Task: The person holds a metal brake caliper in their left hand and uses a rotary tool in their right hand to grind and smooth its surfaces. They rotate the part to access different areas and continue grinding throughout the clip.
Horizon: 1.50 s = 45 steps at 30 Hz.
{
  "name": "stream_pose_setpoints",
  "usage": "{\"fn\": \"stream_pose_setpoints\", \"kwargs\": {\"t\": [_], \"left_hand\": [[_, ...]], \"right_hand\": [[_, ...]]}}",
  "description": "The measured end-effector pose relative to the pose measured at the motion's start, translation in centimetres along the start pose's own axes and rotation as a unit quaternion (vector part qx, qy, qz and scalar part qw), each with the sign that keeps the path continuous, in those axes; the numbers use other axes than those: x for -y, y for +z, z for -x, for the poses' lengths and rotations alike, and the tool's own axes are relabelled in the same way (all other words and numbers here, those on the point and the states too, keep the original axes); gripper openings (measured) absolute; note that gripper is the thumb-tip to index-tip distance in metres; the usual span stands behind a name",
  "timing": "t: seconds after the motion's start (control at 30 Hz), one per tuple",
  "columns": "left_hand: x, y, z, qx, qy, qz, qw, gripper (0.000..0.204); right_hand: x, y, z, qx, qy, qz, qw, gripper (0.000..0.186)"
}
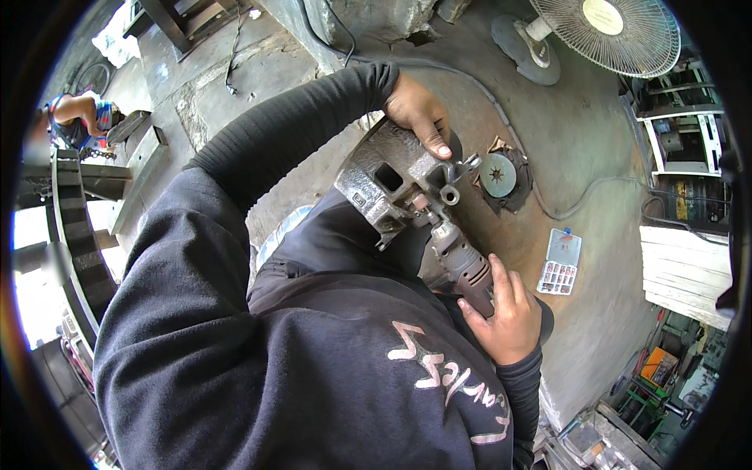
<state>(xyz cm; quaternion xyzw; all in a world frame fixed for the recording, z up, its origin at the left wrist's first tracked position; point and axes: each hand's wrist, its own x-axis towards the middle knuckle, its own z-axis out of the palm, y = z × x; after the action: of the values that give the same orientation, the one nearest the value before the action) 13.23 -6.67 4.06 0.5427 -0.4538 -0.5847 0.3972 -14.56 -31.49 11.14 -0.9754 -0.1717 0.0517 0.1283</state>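
A grey cast-metal part [368, 168], like a brake caliper, rests over my lap, with a square opening and a round-holed lug facing up. My left hand [419, 113] is closed over its far edge, thumb lying on top and the other fingers mostly hidden behind. In my right hand [505, 313] is a dark rotary grinder [468, 266], gripped round its rear body. The grinder's nose points up and left, and its small pinkish grinding tip [421, 202] sits at the recess beside the lug. Whether the tip touches the metal I cannot tell.
A round disc [498, 174] lies on dark cloth to the right. Near it stands an opened plastic case [558, 274] of small bits. A fan [599, 31] is at the far right. A cable [509, 117] runs along the floor. Another person [78, 117] is at the far left.
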Motion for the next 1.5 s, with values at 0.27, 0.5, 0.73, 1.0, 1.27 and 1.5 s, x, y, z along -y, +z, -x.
{"fn": "stream_pose_setpoints", "kwargs": {"t": [0.27,0.5,0.73,1.0,1.27,1.5], "left_hand": [[0.3,-0.3,-0.6,0.017,-0.019,0.019,0.999,0.051],[0.1,-0.3,-0.7,0.031,-0.015,0.036,0.999,0.051],[-0.3,-0.2,-1.0,0.034,-0.022,0.026,0.999,0.052],[-0.3,-0.2,-1.1,0.023,-0.025,0.012,0.999,0.053],[0.2,-0.2,-1.1,0.030,-0.031,0.024,0.999,0.054],[0.2,-0.2,-1.1,0.031,-0.037,0.039,0.998,0.053]], "right_hand": [[0.4,-1.4,-0.9,0.023,-0.014,0.043,0.999,0.076],[0.9,-1.7,-1.0,0.037,0.005,0.033,0.999,0.077],[0.9,-2.5,-1.2,0.044,0.010,0.061,0.997,0.079],[0.5,-2.8,-1.4,0.053,0.002,0.061,0.997,0.076],[0.7,-2.8,-1.3,0.048,0.003,0.055,0.997,0.074],[0.9,-3.1,-1.5,0.058,0.001,0.062,0.996,0.074]]}}
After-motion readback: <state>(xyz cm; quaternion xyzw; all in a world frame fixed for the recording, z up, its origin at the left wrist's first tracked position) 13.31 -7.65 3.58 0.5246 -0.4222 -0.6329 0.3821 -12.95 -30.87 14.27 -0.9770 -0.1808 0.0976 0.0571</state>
